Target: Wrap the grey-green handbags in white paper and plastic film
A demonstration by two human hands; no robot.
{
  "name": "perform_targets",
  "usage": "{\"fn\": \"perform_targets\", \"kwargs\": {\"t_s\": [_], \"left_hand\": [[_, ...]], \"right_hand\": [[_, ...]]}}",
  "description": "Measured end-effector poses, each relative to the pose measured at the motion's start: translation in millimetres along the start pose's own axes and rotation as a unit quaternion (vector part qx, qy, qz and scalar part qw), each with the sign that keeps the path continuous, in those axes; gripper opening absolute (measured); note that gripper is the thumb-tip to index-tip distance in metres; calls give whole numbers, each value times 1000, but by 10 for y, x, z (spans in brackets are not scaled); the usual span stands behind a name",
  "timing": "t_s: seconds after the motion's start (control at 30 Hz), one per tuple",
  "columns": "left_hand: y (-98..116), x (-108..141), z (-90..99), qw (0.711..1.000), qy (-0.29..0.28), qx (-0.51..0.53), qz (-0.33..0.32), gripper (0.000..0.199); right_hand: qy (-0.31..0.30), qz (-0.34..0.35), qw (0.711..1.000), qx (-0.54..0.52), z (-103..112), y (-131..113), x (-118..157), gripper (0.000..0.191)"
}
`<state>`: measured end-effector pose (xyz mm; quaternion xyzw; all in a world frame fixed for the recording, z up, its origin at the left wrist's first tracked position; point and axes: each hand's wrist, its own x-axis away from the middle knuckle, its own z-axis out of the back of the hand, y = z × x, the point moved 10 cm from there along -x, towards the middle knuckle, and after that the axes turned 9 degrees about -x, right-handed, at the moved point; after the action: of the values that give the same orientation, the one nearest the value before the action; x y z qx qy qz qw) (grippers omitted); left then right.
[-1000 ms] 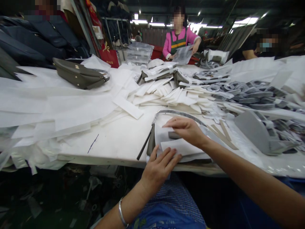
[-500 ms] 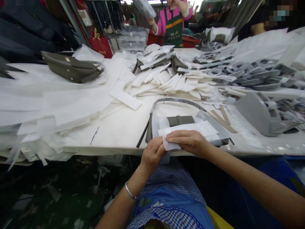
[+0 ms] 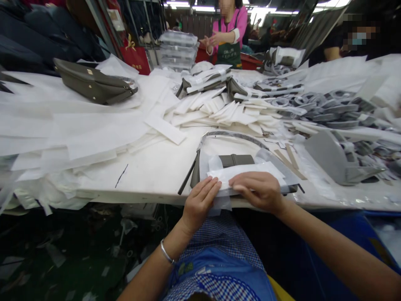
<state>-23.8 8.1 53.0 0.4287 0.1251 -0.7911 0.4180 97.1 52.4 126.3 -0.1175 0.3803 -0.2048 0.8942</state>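
Observation:
An olive-grey bag (image 3: 237,160) lies at the table's front edge, partly covered by white sheets, its wrapped strap (image 3: 233,133) arched behind it. My left hand (image 3: 202,200) rests its fingertips, pressed together, on the left part of the white sheet (image 3: 250,169). Just to the right, my right hand (image 3: 261,190) has its fingers bent and close together over the same sheet; whether it pinches anything underneath is hidden. A thin translucent sheet (image 3: 222,203) hangs over the table edge below the hands.
Another olive bag (image 3: 94,83) lies at the back left on white sheets (image 3: 103,127). White strips (image 3: 232,109) are heaped behind the work. Grey wrapped parts (image 3: 335,104) and a grey panel (image 3: 328,154) lie right. A person in pink (image 3: 239,23) stands across the table (image 3: 150,167).
My hands have moved slightly apart; the small white piece that was between them now lies flatter against the bag. The person across has brought both hands together lower down.

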Motion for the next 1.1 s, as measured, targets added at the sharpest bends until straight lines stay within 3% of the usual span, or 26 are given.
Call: {"fn": "perform_targets", "kwargs": {"t_s": [0.07, 0.1, 0.23, 0.33, 0.47, 0.57, 0.77, 0.97, 1.1], "left_hand": [[-5, 13, -19, 1000, -9, 0, -3, 44], [-6, 20, -27, 1000, -11, -2, -5, 44], [-10, 36, -39, 1000, -8, -6, -10, 41], [-7, 44, -37, 1000, 2, -7, -15, 40], [-15, 55, -57, 1000, -6, -14, -18, 40], [-19, 52, -61, 999, -12, -15, -28, 40], [-110, -20, -80, 1000, -8, -20, -23, 43], [-172, -66, -111, 1000, 7, -22, -18, 42], [-184, -74, -112, 1000, 4, -20, -10, 42]], "right_hand": [[22, -82, 995, 59, 50, 297, -165, 14], [-1, -110, 989, 94, -8, 448, -245, 17], [-200, -155, 956, 149, -550, 922, -406, 21], [-242, -137, 951, 134, -748, 989, -462, 24], [-241, -121, 957, 109, -753, 930, -465, 28], [-220, -133, 962, 90, -626, 833, -374, 30], [-193, -135, 972, -10, -409, 405, -64, 48], [-180, -24, 983, 11, -411, 106, 155, 67], [-133, 69, 985, 85, -387, -32, 200, 42]]}}
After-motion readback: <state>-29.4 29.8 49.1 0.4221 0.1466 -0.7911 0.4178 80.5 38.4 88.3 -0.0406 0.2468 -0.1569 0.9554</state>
